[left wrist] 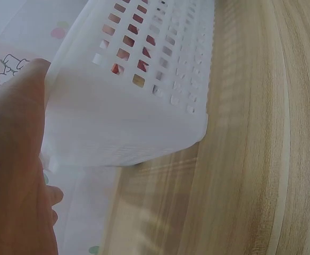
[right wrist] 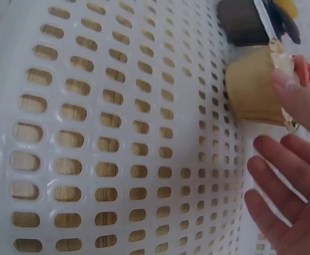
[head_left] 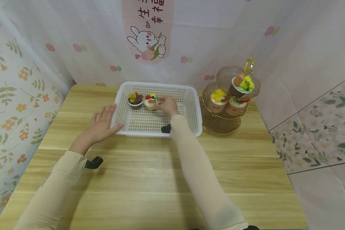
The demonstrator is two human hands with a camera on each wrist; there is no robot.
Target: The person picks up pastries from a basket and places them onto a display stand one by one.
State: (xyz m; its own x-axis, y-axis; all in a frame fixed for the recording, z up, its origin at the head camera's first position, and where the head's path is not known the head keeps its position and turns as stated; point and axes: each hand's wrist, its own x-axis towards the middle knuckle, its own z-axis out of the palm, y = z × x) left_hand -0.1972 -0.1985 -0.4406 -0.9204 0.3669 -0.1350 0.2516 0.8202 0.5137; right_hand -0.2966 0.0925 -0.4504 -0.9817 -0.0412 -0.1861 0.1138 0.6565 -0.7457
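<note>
A white perforated plastic basket stands on the wooden table. Inside it, toward the left, are a dark-cupped toy cupcake and a light-cupped toy cupcake with red and green toppings. My right hand reaches into the basket and pinches the rim of the light cupcake, which appears upright on the basket floor; its thumb lies on the rim, other fingers spread below. My left hand rests against the basket's left rim, fingers extended, thumb across the near corner. The left wrist view shows this hand beside the basket wall.
Right of the basket stands a gold-trimmed tiered stand. On its top tier sits a dark-cupped cupcake; below are a yellow-topped cupcake and a cream-topped cupcake. A patterned curtain hangs behind the table.
</note>
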